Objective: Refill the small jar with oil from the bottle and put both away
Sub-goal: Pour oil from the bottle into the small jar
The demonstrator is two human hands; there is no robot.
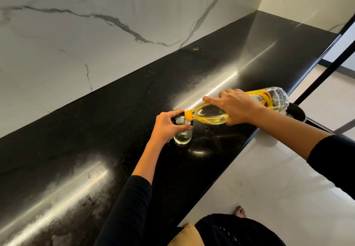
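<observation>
Both hands are busy over the black polished surface [86, 140]. The left hand [166, 125] curls its fingers and thumb round the black-rimmed top of the small jar [182, 137], which stands upright on the surface, nearer the front edge than the wall. The right hand [237, 108] grips the bottle [269, 97] round its middle from above, with the forefinger stretched along it toward the neck. The bottle is clear plastic with a yellow label. It is tipped almost level, its base out past the surface's edge to the right and its orange cap [188, 115] just over the jar's mouth. Yellow oil [211, 119] pools along the bottle's lower side, and a thin stream seems to fall from the cap into the jar, which holds a shallow pale layer at its bottom. Behind the surface rises a white marble wall [76, 34] with grey veins. Pale floor [269, 169] shows at the right, with a bare foot [240, 212] on it. Beneath the bottle's base sits a round black object [296, 114], partly hidden. Black sleeves cover both arms.
</observation>
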